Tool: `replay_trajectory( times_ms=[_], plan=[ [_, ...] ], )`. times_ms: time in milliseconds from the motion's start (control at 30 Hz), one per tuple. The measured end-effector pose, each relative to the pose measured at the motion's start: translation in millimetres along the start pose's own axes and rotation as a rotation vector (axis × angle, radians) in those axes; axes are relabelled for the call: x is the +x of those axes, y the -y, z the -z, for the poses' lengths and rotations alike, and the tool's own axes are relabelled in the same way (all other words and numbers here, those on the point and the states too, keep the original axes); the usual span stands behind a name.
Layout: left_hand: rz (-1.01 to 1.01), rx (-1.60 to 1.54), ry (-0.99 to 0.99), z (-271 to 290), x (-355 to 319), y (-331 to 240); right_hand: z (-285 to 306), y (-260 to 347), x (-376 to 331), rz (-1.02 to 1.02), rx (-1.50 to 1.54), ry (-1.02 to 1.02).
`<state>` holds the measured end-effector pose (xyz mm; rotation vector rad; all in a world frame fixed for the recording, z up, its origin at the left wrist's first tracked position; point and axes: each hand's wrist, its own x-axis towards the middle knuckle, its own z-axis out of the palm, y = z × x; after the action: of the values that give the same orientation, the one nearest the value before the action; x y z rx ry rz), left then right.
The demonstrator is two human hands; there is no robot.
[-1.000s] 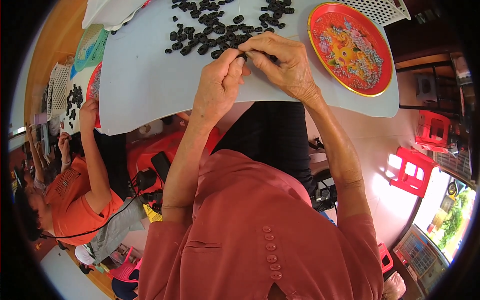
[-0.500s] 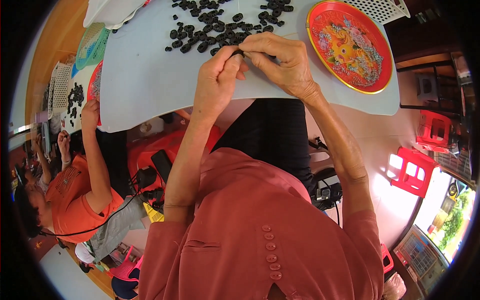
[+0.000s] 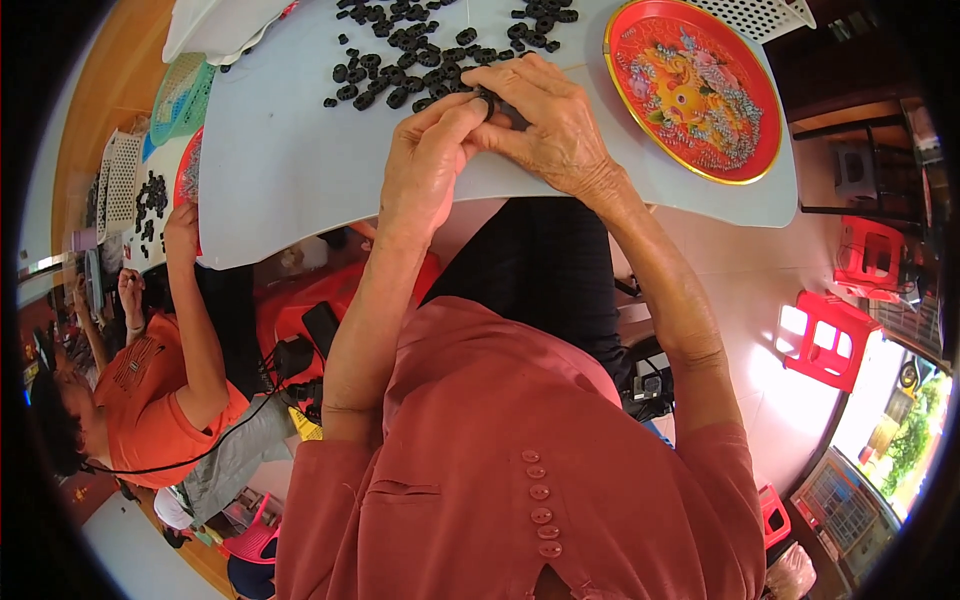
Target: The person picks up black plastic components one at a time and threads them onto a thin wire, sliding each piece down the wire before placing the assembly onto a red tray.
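Note:
Close together at the near side of the pile, my left hand (image 3: 425,165) and my right hand (image 3: 550,120) meet over the table. A small black plastic piece (image 3: 487,104) is pinched at the fingertips of my left hand. My right hand's bent fingers close around the same spot, covering most of it; a dark patch under the right palm is too hidden to name. Just beyond lie many small black plastic pieces (image 3: 400,75), rounded with holes in some. To the right is a round red tray (image 3: 625,115) with a gold rim, a flower pattern and many tiny silvery bits.
The pale table (image 3: 290,180) curves along its near edge. White perforated basket (image 3: 770,15) and white container (image 3: 215,30) stand at its far corners, a green basket (image 3: 180,95) at left. A person in orange (image 3: 165,400) works at the left. Red stools (image 3: 825,340) stand at right.
My right hand has shifted slightly left and curled over the fingertips of my left. The left hand has turned a little, and the black piece shows more clearly.

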<state>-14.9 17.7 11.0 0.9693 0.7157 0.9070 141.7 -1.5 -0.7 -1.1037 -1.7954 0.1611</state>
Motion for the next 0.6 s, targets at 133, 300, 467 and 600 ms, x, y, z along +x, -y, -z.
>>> replay_trajectory(
  times_ms=[133,300,467,600],
  plan=[
    [0.031,-0.048,0.023,2,3,-8,-2,-1,-2,-0.009,0.008,-0.029],
    [0.077,0.117,0.075,5,5,-10,-1,1,-3,0.034,-0.044,-0.019],
    [0.024,0.008,0.010,3,1,2,-1,2,-3,0.054,-0.055,-0.031],
    [-0.046,-0.065,0.080,8,-2,11,-4,1,-3,0.187,-0.109,-0.088]
  ],
)
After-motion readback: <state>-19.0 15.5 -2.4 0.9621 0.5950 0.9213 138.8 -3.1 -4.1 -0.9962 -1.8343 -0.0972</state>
